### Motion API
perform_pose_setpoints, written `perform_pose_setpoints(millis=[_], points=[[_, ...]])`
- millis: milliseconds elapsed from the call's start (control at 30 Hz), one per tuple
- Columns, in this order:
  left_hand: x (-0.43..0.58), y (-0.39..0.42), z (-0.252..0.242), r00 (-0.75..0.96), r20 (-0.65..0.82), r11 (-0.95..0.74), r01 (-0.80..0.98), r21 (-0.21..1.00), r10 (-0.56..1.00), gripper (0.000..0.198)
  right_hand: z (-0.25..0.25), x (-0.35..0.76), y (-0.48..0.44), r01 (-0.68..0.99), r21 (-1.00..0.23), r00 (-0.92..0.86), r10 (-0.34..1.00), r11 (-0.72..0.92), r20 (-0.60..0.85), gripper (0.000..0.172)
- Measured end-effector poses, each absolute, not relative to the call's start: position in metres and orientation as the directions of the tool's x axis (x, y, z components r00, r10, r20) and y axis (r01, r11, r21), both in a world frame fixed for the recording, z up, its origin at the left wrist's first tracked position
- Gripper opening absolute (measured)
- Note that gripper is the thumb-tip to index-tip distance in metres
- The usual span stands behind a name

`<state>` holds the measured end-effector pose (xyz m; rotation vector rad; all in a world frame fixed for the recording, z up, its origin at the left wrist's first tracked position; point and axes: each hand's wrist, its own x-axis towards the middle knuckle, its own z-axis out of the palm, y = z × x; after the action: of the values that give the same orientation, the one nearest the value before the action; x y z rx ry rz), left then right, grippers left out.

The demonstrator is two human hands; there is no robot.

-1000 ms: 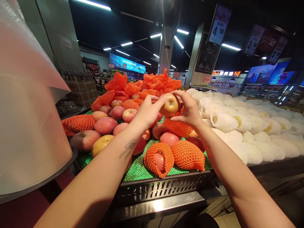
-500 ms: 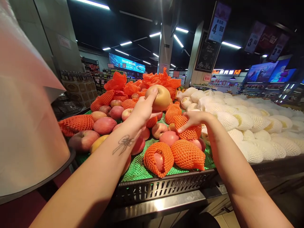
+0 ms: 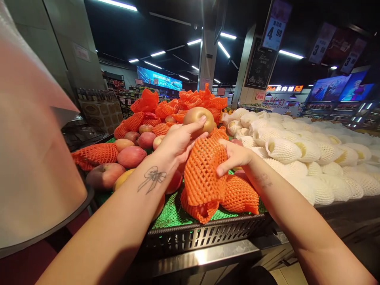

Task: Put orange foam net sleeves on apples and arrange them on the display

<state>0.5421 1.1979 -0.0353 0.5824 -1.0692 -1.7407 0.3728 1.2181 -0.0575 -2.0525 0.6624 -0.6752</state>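
Note:
My left hand (image 3: 185, 140) is closed around a yellowish-brown apple (image 3: 198, 118), thumb on top, above the fruit pile. Just below and to its right, my right hand (image 3: 234, 158) grips an orange foam net sleeve (image 3: 204, 168) by its right side, thumb in front and fingers partly hidden behind. The sleeve hangs in front of the pile, its upper edge close to my left fingertips. Whether anything is inside it I cannot tell. Beneath it, another netted apple (image 3: 194, 211) is mostly covered, and a second netted fruit (image 3: 242, 194) lies to its right.
Loose red apples (image 3: 131, 157) lie on green matting (image 3: 169, 213) in a black slatted crate (image 3: 204, 233). Orange nets (image 3: 190, 99) are heaped at the back. White-netted fruit (image 3: 311, 150) fills the right side. A large roll of plastic bags (image 3: 35, 158) stands close on the left.
My right hand has lifted the orange net sleeve off the pile and brought it left, towards my left hand. The left hand with the apple has barely moved.

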Motion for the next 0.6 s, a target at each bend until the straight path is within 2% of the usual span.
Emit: perform_pose_setpoints(millis=[67, 133, 233, 333, 433, 500, 600], points=[[0.541, 1.204, -0.034, -0.489, 0.029, -0.216, 0.435, 0.874, -0.872, 0.035, -0.059, 0.376, 1.215, -0.196, -0.822, 0.653, -0.696, -0.535, 0.298, 0.039], [0.54, 1.208, -0.032, -0.53, 0.027, -0.219, 0.396, 0.892, -0.847, 0.037, -0.058, 0.375, 1.213, -0.235, -0.785, 0.546, -0.746, -0.573, 0.381, 0.034], [0.539, 1.208, -0.032, -0.534, 0.052, -0.166, 0.353, 0.921, -0.844, 0.037, -0.054, 0.373, 1.209, -0.251, -0.748, 0.381, -0.773, -0.614, 0.507, 0.044], [0.538, 1.205, -0.034, -0.472, 0.084, -0.099, 0.352, 0.931, -0.878, 0.035, -0.051, 0.371, 1.207, -0.246, -0.678, 0.142, -0.718, -0.692, 0.682, 0.055], [0.537, 1.203, -0.036, -0.401, 0.108, -0.046, 0.355, 0.934, -0.91, 0.043, -0.051, 0.368, 1.205, -0.376, -0.6, -0.046, -0.632, -0.706, 0.773, 0.051], [0.537, 1.203, -0.037, -0.402, 0.101, -0.042, 0.332, 0.942, -0.91, 0.045, -0.051, 0.366, 1.203, -0.44, -0.579, -0.102, -0.602, -0.687, 0.792, 0.046], [0.538, 1.204, -0.037, -0.417, 0.125, -0.012, 0.312, 0.95, -0.9, 0.038, -0.05, 0.367, 1.197, -0.518, -0.556, -0.127, -0.584, -0.651, 0.802, 0.04]])
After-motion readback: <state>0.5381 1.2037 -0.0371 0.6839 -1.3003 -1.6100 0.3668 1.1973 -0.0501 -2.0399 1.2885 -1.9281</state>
